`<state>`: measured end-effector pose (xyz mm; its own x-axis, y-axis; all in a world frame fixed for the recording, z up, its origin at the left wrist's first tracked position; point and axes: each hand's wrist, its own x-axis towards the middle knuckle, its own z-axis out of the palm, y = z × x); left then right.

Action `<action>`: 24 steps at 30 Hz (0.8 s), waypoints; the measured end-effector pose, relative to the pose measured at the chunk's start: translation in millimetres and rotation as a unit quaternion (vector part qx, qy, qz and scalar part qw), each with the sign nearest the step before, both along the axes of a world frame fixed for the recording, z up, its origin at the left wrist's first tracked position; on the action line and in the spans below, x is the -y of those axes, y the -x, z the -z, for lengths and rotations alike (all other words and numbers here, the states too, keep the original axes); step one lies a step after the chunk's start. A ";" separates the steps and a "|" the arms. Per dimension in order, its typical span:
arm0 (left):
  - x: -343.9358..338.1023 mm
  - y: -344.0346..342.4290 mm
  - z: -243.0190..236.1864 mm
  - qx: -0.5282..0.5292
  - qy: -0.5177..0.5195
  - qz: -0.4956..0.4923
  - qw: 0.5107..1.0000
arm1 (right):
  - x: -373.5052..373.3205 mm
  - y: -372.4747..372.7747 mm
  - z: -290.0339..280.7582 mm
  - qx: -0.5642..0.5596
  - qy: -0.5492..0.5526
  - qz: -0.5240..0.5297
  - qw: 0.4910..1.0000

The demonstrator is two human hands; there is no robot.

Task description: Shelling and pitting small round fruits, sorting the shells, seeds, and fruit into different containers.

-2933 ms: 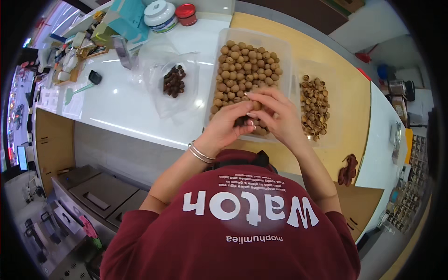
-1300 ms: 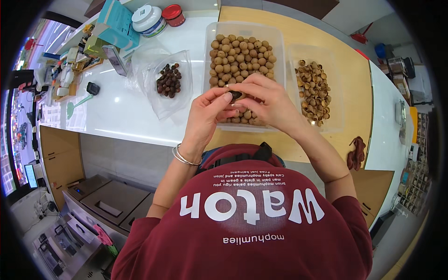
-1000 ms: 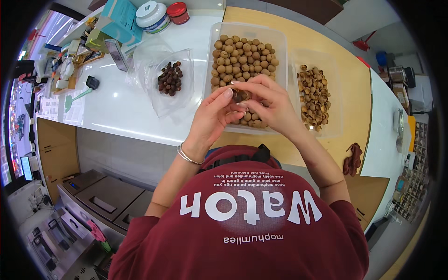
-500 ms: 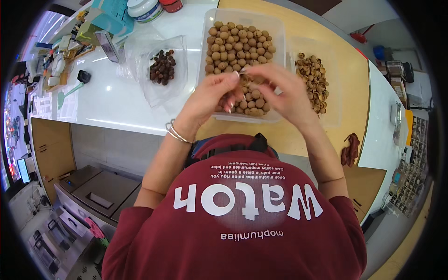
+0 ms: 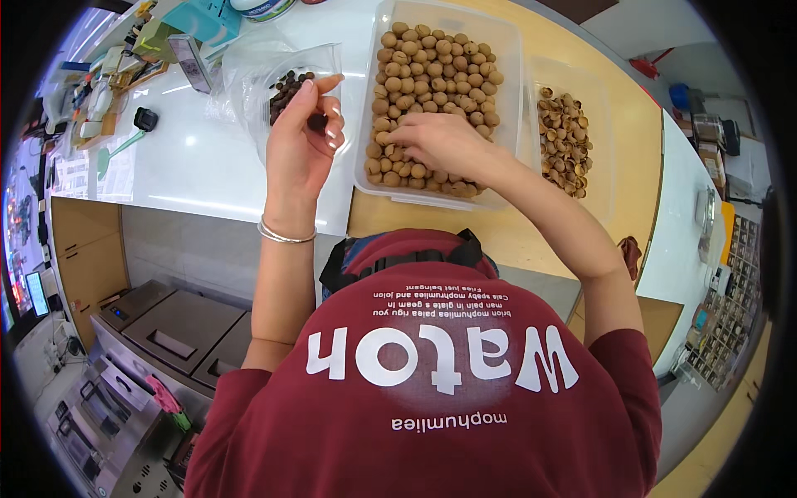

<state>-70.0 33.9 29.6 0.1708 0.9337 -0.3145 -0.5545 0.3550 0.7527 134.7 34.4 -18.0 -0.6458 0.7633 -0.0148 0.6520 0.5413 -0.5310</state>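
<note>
My left hand [image 5: 305,137] is raised over a clear plastic bag [image 5: 259,100] of dark, peeled dried longans [image 5: 286,93]. Its fingers are loosely bent and apart, and I see nothing between them. My right hand [image 5: 438,143] reaches into a clear plastic bin [image 5: 362,170] full of round brown dried longans [image 5: 440,70]. The fingers there are bent and spread over the fruit, touching it; the tips are partly hidden. On the right, a second clear bin [image 5: 603,133] holds broken, empty longan shells [image 5: 565,141].
A phone [image 5: 189,62] leans beside the bag, with a green-handled tool [image 5: 124,143] farther left. A blue box [image 5: 199,29] and a white tub [image 5: 264,7] stand at the back. A dark red item [image 5: 629,256] lies by the table's right edge.
My hands were together over the bin, fingers meeting. They have parted: the left has moved left over the bag, and the right has lowered onto the longans.
</note>
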 end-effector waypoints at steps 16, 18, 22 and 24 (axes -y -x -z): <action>28.0 -11.5 12.2 -0.089 0.019 0.106 0.990 | 13.4 -31.5 -37.6 -0.191 0.301 0.160 0.920; 37.3 -26.5 8.6 -0.083 0.028 0.159 0.983 | 21.5 -30.9 -62.4 -0.355 0.383 0.222 0.823; 43.7 -50.1 7.3 0.035 0.048 0.168 0.984 | 37.9 -22.6 -68.2 -0.318 0.181 0.142 0.920; 43.7 -51.0 12.5 0.045 0.046 0.164 0.984 | 38.8 -25.1 -68.0 -0.305 0.170 0.152 0.924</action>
